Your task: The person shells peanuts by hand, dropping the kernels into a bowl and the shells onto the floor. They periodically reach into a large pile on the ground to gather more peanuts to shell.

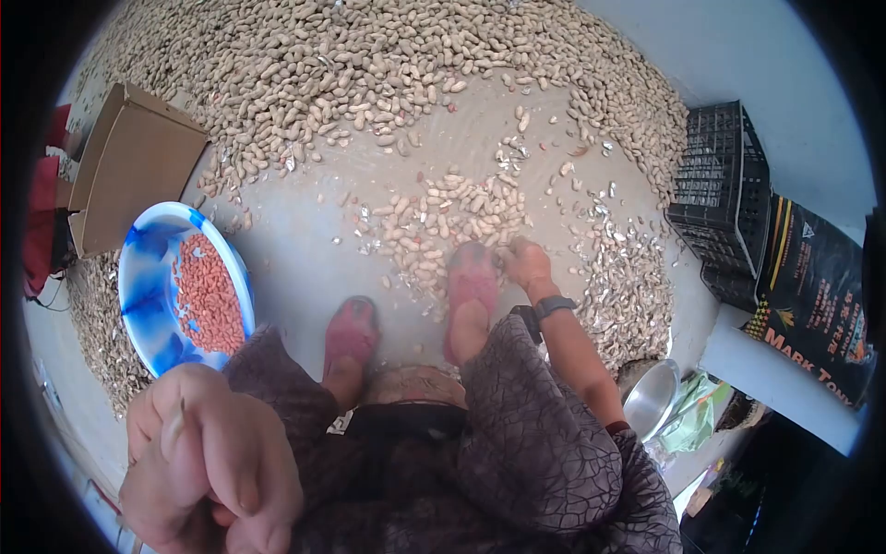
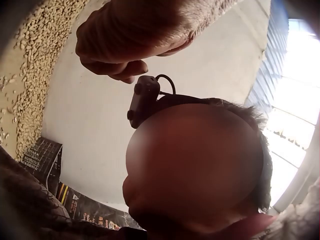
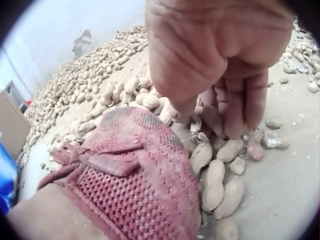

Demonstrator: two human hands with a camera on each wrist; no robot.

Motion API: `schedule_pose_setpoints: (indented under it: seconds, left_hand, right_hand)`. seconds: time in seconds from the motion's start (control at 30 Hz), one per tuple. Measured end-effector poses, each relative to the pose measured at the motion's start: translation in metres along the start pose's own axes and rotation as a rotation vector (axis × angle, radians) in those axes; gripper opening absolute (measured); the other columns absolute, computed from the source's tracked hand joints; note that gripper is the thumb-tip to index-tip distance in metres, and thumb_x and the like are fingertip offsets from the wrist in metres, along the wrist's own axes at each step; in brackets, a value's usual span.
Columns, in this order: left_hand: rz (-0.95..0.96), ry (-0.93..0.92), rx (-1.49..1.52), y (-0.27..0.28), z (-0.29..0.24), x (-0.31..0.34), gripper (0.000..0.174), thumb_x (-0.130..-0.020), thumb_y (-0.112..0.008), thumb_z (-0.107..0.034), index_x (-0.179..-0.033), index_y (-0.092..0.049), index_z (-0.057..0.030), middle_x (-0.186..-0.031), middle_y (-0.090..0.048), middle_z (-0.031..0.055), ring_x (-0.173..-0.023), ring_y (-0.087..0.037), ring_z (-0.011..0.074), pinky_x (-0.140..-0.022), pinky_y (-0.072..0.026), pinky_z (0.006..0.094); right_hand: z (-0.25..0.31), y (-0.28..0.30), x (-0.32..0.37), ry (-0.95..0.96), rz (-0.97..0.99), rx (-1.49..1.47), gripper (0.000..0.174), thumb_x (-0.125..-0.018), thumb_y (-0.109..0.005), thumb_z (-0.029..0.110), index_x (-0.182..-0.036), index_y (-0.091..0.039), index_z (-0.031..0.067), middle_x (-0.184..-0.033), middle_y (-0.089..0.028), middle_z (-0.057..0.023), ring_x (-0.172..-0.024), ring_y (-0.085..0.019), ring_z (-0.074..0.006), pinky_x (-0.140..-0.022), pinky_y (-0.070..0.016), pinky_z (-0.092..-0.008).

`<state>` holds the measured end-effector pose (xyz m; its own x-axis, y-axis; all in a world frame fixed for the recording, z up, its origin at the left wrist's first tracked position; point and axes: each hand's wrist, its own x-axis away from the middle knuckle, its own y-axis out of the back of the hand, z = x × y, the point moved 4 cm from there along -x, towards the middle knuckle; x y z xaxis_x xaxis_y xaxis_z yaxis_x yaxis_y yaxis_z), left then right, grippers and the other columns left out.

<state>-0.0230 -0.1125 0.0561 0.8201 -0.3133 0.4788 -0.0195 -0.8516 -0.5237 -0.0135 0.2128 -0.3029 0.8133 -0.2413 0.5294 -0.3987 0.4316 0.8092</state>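
Low among the peanuts, my right hand [image 1: 531,266] reaches down beside the right shoe [image 1: 472,277]. In the right wrist view its thumb and forefinger pinch a broken peanut shell [image 3: 196,126] just above whole peanuts [image 3: 214,185]. A pinkish kernel [image 3: 255,152] lies by the other fingertips. My left hand [image 1: 212,462] is raised close before the head camera, its fingers curled, with no object plainly visible in it. In the left wrist view the same hand [image 2: 135,40] is near the head-worn camera [image 2: 144,100]. Left of my feet, a blue-and-white basin [image 1: 148,314] holds shelled red kernels [image 1: 208,295].
A large heap of peanuts [image 1: 369,55] spreads along the back. Empty shells [image 1: 628,295] lie to the right. A black crate [image 1: 715,185], a printed sack [image 1: 812,295] and a metal bowl [image 1: 652,399] are at the right. A cardboard box [image 1: 143,166] stands at the left.
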Motion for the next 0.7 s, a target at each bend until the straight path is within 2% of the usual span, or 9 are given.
schedule_pose_setpoints:
  seconds: [0.2,0.3,0.4,0.43,0.47,0.5,0.57,0.63,0.7]
  left_hand:
    - [-0.180,-0.008,0.077,0.003,0.002,0.001,0.025,-0.094,-0.029,-0.017,-0.072,-0.035,-0.0050,-0.050,-0.040,0.0068,-0.027,-0.023,0.0068,-0.025,-0.0259,0.0172]
    - [-0.091,-0.024,0.051,0.002,0.001,0.002,0.024,-0.093,-0.030,-0.016,-0.073,-0.035,-0.0046,-0.050,-0.039,0.0068,-0.027,-0.024,0.0068,-0.026,-0.0268,0.0168]
    - [-0.118,-0.007,0.057,-0.001,0.003,0.005,0.025,-0.093,-0.031,-0.017,-0.073,-0.035,-0.0041,-0.050,-0.040,0.0072,-0.027,-0.025,0.0069,-0.026,-0.0275,0.0170]
    - [-0.118,-0.006,0.053,0.000,0.003,0.006,0.025,-0.093,-0.031,-0.017,-0.073,-0.035,-0.0041,-0.050,-0.040,0.0072,-0.027,-0.025,0.0069,-0.026,-0.0275,0.0170]
    - [-0.067,-0.007,0.030,0.000,0.004,0.006,0.025,-0.093,-0.031,-0.017,-0.073,-0.035,-0.0039,-0.050,-0.041,0.0076,-0.027,-0.025,0.0069,-0.026,-0.0271,0.0174]
    - [-0.016,-0.006,0.008,0.000,0.004,0.008,0.025,-0.093,-0.031,-0.018,-0.072,-0.035,-0.0038,-0.051,-0.041,0.0079,-0.027,-0.024,0.0068,-0.026,-0.0267,0.0177]
    - [-0.016,-0.017,0.005,0.000,0.006,0.009,0.025,-0.093,-0.032,-0.018,-0.072,-0.035,-0.0036,-0.050,-0.041,0.0080,-0.027,-0.025,0.0070,-0.025,-0.0262,0.0180]
    - [-0.018,-0.035,0.003,0.003,0.006,0.010,0.026,-0.093,-0.032,-0.018,-0.072,-0.035,-0.0035,-0.049,-0.042,0.0081,-0.027,-0.026,0.0072,-0.025,-0.0256,0.0184]
    - [0.129,-0.064,-0.019,0.003,0.006,0.010,0.026,-0.093,-0.033,-0.018,-0.072,-0.035,-0.0034,-0.047,-0.040,0.0078,-0.026,-0.028,0.0082,-0.024,-0.0255,0.0195]
  right_hand:
    - [0.012,0.001,-0.002,-0.157,-0.107,0.013,0.038,-0.067,-0.061,0.034,-0.088,-0.057,0.0018,-0.091,-0.060,-0.0211,-0.090,-0.057,-0.0336,-0.081,-0.0433,-0.0381]
    - [0.009,-0.004,-0.005,-0.172,-0.100,-0.017,0.040,-0.064,-0.063,0.033,-0.087,-0.057,0.0009,-0.092,-0.059,-0.0215,-0.091,-0.057,-0.0336,-0.080,-0.0437,-0.0378]
    - [-0.001,-0.014,-0.010,-0.109,-0.181,-0.054,0.037,-0.062,-0.066,0.029,-0.081,-0.056,-0.0006,-0.082,-0.060,-0.0195,-0.081,-0.059,-0.0311,-0.072,-0.0457,-0.0360]
    - [-0.006,-0.016,-0.011,-0.085,-0.185,-0.170,0.031,-0.062,-0.067,0.025,-0.078,-0.056,0.0000,-0.076,-0.060,-0.0167,-0.073,-0.059,-0.0273,-0.065,-0.0464,-0.0340]
    - [-0.011,-0.018,-0.013,-0.060,-0.187,-0.287,0.026,-0.062,-0.068,0.021,-0.074,-0.057,0.0006,-0.071,-0.061,-0.0139,-0.064,-0.059,-0.0236,-0.059,-0.0471,-0.0320]
    - [-0.013,-0.018,-0.011,-0.060,-0.183,-0.289,0.026,-0.062,-0.068,0.021,-0.074,-0.057,0.0006,-0.071,-0.061,-0.0139,-0.064,-0.059,-0.0236,-0.059,-0.0471,-0.0320]
    - [-0.022,-0.020,-0.010,-0.135,-0.082,-0.631,0.018,-0.065,-0.067,0.016,-0.068,-0.057,0.0016,-0.060,-0.057,-0.0070,-0.050,-0.054,-0.0160,-0.048,-0.0444,-0.0281]
    - [-0.020,-0.013,-0.003,-0.156,-0.042,-0.637,0.016,-0.069,-0.065,0.015,-0.068,-0.057,0.0022,-0.056,-0.056,-0.0059,-0.045,-0.051,-0.0144,-0.042,-0.0410,-0.0273]
    - [-0.017,-0.009,-0.001,-0.180,-0.007,-0.649,0.015,-0.072,-0.063,0.015,-0.067,-0.056,0.0029,-0.051,-0.054,-0.0049,-0.040,-0.048,-0.0128,-0.037,-0.0376,-0.0265]
